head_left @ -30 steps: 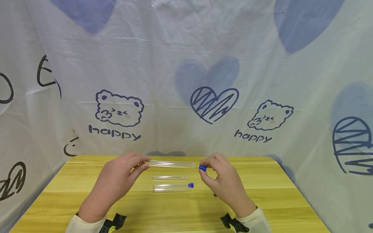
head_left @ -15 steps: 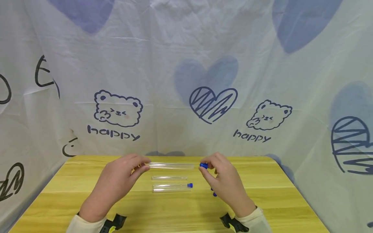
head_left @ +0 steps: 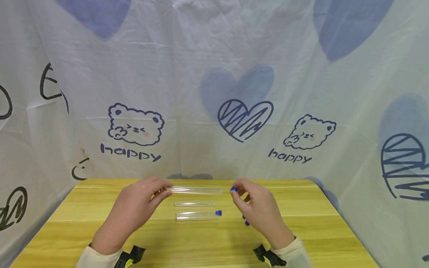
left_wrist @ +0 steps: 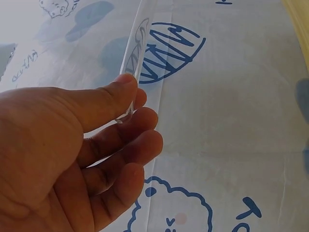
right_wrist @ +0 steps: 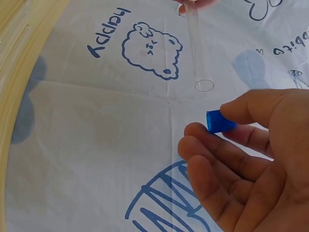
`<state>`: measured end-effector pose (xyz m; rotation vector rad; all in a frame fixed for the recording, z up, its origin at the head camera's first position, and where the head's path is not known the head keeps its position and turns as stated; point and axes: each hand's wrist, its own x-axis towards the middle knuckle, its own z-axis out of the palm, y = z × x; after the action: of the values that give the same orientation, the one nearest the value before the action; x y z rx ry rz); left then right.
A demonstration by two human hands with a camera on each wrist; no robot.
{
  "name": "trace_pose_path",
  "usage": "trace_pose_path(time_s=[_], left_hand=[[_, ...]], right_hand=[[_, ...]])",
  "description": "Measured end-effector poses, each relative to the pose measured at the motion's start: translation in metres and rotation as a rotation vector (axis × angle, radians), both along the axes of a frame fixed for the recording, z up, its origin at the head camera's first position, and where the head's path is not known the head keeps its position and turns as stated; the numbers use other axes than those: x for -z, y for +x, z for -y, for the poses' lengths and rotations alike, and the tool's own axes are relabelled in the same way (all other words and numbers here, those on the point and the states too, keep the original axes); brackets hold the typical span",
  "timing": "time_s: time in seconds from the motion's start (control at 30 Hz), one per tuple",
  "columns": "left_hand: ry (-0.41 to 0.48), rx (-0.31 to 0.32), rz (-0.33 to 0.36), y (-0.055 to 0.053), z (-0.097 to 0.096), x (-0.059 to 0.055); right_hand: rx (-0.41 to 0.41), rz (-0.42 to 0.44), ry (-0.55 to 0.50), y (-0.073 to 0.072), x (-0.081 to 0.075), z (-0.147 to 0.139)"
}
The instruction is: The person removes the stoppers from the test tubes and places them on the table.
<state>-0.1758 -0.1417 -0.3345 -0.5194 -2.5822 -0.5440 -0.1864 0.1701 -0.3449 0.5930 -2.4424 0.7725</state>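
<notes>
My left hand (head_left: 139, 206) pinches a clear test tube (head_left: 197, 190) by its closed end, between thumb and forefinger. The tube lies level above the table, its open mouth toward the right. Across a small gap, my right hand (head_left: 256, 204) pinches a blue stopper (right_wrist: 219, 121) between thumb and fingers. In the right wrist view the stopper's hollow end faces away from the palm, and the tube's round mouth shows just beyond it.
On the wooden table (head_left: 201, 245) lie a bare tube (head_left: 194, 204) and, nearer, tubes side by side, one with a blue stopper (head_left: 218, 213). Loose blue stoppers (head_left: 247, 223) lie partly behind the right hand. A printed white cloth (head_left: 187, 74) hangs behind the table.
The blue stopper has turned and shifted slightly within my right fingertips. The tube's mouth end has dipped a little, while my left hand stays nearly still.
</notes>
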Motion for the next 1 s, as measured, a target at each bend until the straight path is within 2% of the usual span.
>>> trace_pose_path(time_s=[0.27, 0.37, 0.43, 0.57, 0.7, 0.87, 1.0], left_hand=[[-0.019, 0.010, 0.017, -0.004, 0.001, 0.003], [-0.048, 0.031, 0.058, -0.010, 0.000, 0.007], [-0.069, 0.047, 0.112, -0.014, 0.000, 0.012], [-0.090, 0.080, 0.240, -0.025, 0.000, 0.026], [-0.098, 0.123, 0.325, -0.036, -0.004, 0.048], [-0.112, 0.147, 0.329, -0.048, -0.008, 0.074], [-0.098, 0.126, 0.328, -0.051, -0.009, 0.087]], right_hand=[[0.044, 0.009, 0.005, -0.001, 0.002, 0.000], [0.063, 0.002, 0.018, -0.002, 0.003, 0.001], [0.058, 0.013, 0.015, -0.002, 0.004, 0.001], [0.049, 0.038, -0.002, -0.003, 0.004, 0.003], [0.063, 0.057, 0.005, -0.003, 0.004, 0.005], [0.065, 0.091, 0.027, -0.001, 0.003, 0.007], [0.066, 0.093, 0.016, 0.000, 0.002, 0.007]])
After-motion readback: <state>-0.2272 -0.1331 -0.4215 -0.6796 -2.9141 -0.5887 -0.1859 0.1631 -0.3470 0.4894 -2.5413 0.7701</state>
